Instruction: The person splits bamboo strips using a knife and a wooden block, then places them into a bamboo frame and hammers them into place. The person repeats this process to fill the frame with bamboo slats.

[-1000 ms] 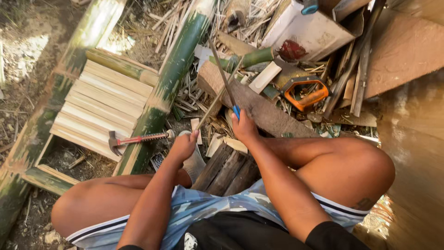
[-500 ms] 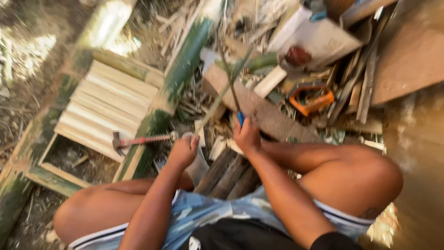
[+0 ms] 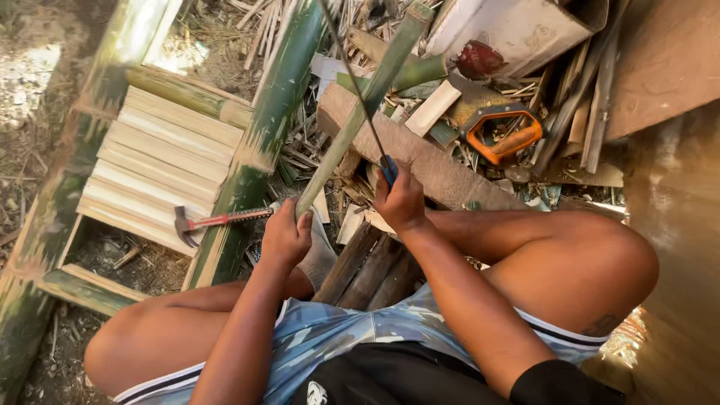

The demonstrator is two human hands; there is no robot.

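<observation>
Head view, long green bamboo strip (image 3: pixel 360 112) tilted upward, left hand (image 3: pixel 285 236) clamped on its lower end, right hand (image 3: pixel 401 201) fisted around blue-handled blade (image 3: pixel 358 94) crossing it.

Both hands (image 3: pixel 285 236) (image 3: pixel 401 201) clenched, forearms extended.

Person seated at the lower middle of the frame, bamboo work spread above the knees.

The left hand (image 3: pixel 285 236) grips a bamboo strip (image 3: pixel 360 112) slanting to the upper middle; the right hand (image 3: pixel 401 201), just right of it, holds a thin blade (image 3: pixel 352 79) against the strip. A hammer (image 3: pixel 217 220) lies left of the hands, on a slatted frame (image 3: pixel 161 161) at centre left. A hand saw (image 3: pixel 502 131) lies upper right among scraps, beyond a log (image 3: pixel 420 157).
</observation>
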